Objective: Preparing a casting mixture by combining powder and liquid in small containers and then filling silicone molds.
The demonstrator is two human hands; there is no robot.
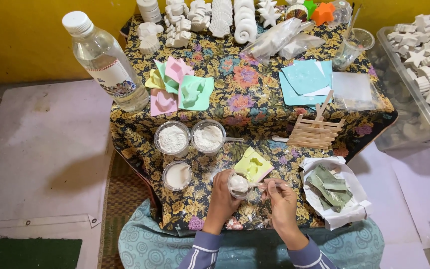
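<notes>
Stirring tip: brace the small clear plastic cup of white paste [238, 185] low over the floral-cloth desk [255, 99] and scrape the sides so no dry lumps hide. Your left hand [222, 194] is curled snugly round the cup, holding it just in front of the yellow-green plastic mould [253, 165]. Your right hand [280, 195] is pinched nearly closed on a thin clear stirring stick [264, 185], tip in the paste.
</notes>
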